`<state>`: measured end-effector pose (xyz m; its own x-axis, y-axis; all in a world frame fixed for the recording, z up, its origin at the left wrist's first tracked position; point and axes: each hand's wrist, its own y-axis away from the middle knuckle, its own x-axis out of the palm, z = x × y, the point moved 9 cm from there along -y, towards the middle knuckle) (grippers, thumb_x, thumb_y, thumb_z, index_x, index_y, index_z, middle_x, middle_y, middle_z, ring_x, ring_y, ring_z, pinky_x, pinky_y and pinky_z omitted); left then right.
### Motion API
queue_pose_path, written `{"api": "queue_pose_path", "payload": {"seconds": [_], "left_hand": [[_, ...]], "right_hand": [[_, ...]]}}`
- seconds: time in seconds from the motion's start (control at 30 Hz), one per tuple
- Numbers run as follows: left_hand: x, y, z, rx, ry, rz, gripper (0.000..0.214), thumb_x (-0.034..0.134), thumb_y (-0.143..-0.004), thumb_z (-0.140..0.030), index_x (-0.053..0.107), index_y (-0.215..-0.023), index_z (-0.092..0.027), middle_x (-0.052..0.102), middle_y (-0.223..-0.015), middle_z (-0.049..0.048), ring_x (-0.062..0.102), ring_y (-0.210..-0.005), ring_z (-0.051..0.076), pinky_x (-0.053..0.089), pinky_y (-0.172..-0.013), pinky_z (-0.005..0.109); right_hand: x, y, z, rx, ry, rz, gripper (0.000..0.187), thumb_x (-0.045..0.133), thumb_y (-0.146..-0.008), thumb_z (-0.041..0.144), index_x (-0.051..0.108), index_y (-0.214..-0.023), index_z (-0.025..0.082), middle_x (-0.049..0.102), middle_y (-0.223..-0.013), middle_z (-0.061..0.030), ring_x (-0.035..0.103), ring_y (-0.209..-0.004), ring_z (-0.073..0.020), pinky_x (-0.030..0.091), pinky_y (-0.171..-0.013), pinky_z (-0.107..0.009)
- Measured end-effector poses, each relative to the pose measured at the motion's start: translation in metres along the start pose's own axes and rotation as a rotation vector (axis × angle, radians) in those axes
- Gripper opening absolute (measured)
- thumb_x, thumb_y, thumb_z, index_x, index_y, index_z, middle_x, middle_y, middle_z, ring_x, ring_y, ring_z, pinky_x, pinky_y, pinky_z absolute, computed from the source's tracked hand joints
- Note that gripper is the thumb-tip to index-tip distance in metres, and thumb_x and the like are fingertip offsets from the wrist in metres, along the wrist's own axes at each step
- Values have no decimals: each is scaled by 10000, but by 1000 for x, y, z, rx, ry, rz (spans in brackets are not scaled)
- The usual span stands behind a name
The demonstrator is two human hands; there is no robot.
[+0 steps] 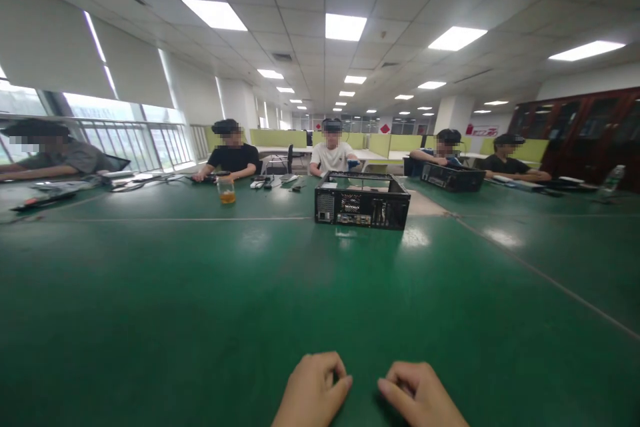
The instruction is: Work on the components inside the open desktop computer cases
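Note:
My left hand [318, 388] rests on the green table [240, 320] near its front edge. Its fingers are curled in loosely and the thumb lies against the index finger, with nothing seen in the grip. A short gap to the right, my right hand [419, 392] is curled in the same loose way, thumb pointing inward, and it too shows nothing held. The two hands do not touch. Straight ahead of them, well out of reach of the fingers, an open black computer case [361, 205] lies on its side with its rear ports facing me.
A cup of amber liquid [227, 190] stands left of the case. Several people sit along the far side. Another computer case [446, 177] is before one person at right. Small parts [274, 181], cables [137, 181] and a bottle [613, 180] lie or stand farther off.

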<state>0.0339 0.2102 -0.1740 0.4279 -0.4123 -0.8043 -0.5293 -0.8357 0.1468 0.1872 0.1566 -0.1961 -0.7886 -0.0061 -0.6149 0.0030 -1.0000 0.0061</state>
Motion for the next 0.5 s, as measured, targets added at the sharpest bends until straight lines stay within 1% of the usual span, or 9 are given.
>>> {"api": "queue_pose_path", "payload": {"seconds": [0.07,0.13,0.23,0.3,0.37,0.43,0.5], "left_hand": [[1,5,-7,52,-44,-16,228,495,-802,-384,657,-765,-228,630,-709,-13,545,-736,159,356,-673,256],[3,8,-11,87,-97,-35,216,502,-800,-400,658,-770,-253,655,-751,-15,561,-764,174,352,-685,273],[5,10,-9,87,-132,-73,252,528,-778,-474,654,-764,-256,664,-777,0,573,-771,190,348,-660,279],[5,10,-7,86,-112,-92,284,534,-769,-503,654,-749,-247,663,-771,5,575,-769,187,348,-652,274],[4,9,-7,100,-91,-104,280,526,-779,-490,653,-740,-243,664,-762,0,574,-764,180,346,-651,271],[3,9,-9,122,-84,-106,267,521,-789,-473,651,-741,-244,668,-761,-7,576,-756,174,340,-646,270],[2,10,-10,137,-86,-111,288,513,-797,-493,653,-745,-247,668,-759,-7,577,-753,173,335,-641,269]], "right_hand": [[4,5,4,-11,60,2,411,469,-824,533,671,-729,188,552,-599,11,446,-586,-119,311,-566,-249],[4,10,11,-17,123,-3,375,467,-831,536,706,-870,250,619,-676,10,492,-631,-134,335,-608,-256],[0,16,20,-2,182,-11,395,459,-833,557,677,-1064,322,687,-839,0,553,-750,-169,371,-708,-277],[1,19,26,-16,198,15,407,453,-837,560,657,-1112,340,699,-908,-2,568,-793,-183,379,-751,-290],[5,20,31,-55,196,53,387,454,-846,543,650,-1121,353,701,-937,8,577,-785,-176,382,-757,-290],[7,22,34,-69,191,67,365,463,-851,522,648,-1120,360,701,-939,18,577,-772,-166,382,-749,-287],[6,23,33,-49,204,57,362,476,-847,515,648,-1122,354,700,-884,19,566,-752,-164,378,-738,-290]]}}
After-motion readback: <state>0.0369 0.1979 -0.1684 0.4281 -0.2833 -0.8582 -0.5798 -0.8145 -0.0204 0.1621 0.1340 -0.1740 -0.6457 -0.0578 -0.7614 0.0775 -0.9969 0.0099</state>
